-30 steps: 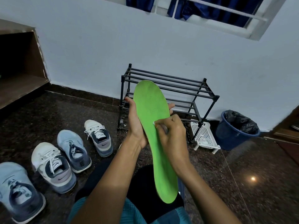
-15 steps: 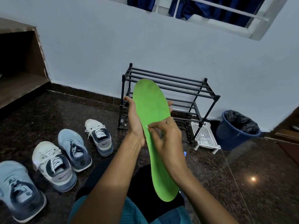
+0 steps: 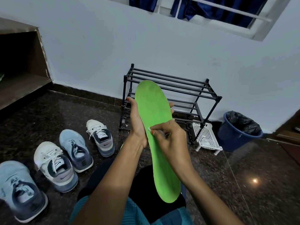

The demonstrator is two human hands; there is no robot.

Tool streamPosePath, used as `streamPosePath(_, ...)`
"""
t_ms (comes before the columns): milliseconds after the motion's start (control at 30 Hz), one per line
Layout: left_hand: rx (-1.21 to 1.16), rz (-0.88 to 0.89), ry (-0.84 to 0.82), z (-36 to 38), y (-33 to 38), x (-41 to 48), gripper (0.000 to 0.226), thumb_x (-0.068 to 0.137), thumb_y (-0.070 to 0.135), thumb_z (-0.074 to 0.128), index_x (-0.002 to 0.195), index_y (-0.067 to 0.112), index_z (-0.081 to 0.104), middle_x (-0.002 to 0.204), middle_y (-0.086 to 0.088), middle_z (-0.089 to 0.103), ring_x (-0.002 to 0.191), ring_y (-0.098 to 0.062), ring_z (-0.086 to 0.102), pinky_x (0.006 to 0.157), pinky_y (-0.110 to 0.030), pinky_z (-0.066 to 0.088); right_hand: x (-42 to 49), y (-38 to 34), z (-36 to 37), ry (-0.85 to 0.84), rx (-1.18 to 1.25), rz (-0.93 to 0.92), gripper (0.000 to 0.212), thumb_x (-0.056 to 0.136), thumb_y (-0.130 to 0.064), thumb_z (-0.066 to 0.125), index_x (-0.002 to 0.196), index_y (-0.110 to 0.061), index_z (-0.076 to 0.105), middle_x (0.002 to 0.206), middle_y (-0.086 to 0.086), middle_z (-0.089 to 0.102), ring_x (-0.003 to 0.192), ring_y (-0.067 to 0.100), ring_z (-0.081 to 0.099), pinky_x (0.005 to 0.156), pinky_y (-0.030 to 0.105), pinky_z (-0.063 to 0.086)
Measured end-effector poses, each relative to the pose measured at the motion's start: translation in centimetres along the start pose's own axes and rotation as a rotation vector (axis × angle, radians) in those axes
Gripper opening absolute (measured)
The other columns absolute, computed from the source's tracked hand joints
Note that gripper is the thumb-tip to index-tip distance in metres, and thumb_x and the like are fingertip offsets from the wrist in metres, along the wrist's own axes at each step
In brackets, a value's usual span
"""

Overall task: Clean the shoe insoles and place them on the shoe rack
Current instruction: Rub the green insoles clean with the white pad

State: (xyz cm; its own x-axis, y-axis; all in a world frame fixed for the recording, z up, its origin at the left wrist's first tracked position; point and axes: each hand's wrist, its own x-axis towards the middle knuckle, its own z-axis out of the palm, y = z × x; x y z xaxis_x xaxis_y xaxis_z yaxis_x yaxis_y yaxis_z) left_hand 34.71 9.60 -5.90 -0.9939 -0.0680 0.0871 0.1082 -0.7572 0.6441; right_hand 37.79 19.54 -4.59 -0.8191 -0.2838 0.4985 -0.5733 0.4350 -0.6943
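A bright green insole (image 3: 155,111) stands almost upright in front of me, toe end up. My left hand (image 3: 137,125) grips it from behind at its middle, thumb on the left edge and fingertips showing past the right edge. My right hand (image 3: 170,140) is closed on a small white wipe (image 3: 149,129) and presses it against the insole's left side. The black two-tier shoe rack (image 3: 194,90) stands against the wall just behind the insole, and its bars carry nothing.
Several sneakers (image 3: 73,148) lie in a row on the dark granite floor at my left. A white perforated basket (image 3: 205,137) sits under the rack's right end, with a blue bin (image 3: 233,140) lined in black beside it. A wooden step (image 3: 21,86) is far left.
My right hand has slid the wipe leftward across the insole, from near its middle to its left edge. The insole and left hand have barely shifted.
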Motion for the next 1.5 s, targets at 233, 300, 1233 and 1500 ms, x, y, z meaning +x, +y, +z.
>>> streamPosePath(233,-0.002,0.0,-0.005,0.1,0.1,-0.2,0.104,0.081,0.08,0.006,0.122,0.001,0.058,0.114,-0.027,0.064,0.095,-0.034,0.065,0.083,-0.041,0.054,0.6,-0.1,0.1,0.033,-0.007,0.033,0.012,0.078,0.006,0.064,0.084,-0.002,0.071,0.084,0.005,0.054,0.074,-0.006,0.047,0.067,-0.001,0.033)
streamPosePath(300,-0.018,0.006,-0.011,0.0,0.2,-0.1,0.105,0.081,0.081,0.007,0.129,0.0,0.054,0.113,-0.026,0.064,0.094,-0.034,0.066,0.082,-0.043,0.054,-0.4,-0.2,0.3,0.013,0.018,0.021,0.013,0.077,0.004,0.066,0.082,-0.006,0.073,0.079,0.005,0.056,0.07,-0.003,0.05,0.065,0.003,0.034)
streamPosePath(1233,-0.004,0.012,0.028,0.1,0.2,-0.1,0.101,0.082,0.079,0.005,0.12,0.004,0.06,0.108,-0.025,0.066,0.092,-0.033,0.068,0.08,-0.04,0.056,0.5,0.7,0.3,0.103,-0.085,0.011,0.012,0.081,0.005,0.063,0.087,-0.002,0.07,0.076,-0.012,0.041,0.073,0.0,0.048,0.068,0.002,0.033)
streamPosePath(1500,-0.061,0.039,-0.016,0.1,0.5,-0.2,0.101,0.081,0.081,0.007,0.113,0.002,0.061,0.1,-0.021,0.068,0.084,-0.03,0.067,0.074,-0.041,0.055,-2.0,-0.3,0.6,-0.007,0.051,-0.024,0.012,0.078,0.001,0.066,0.082,-0.008,0.072,0.079,0.005,0.055,0.079,0.003,0.052,0.067,0.004,0.036)
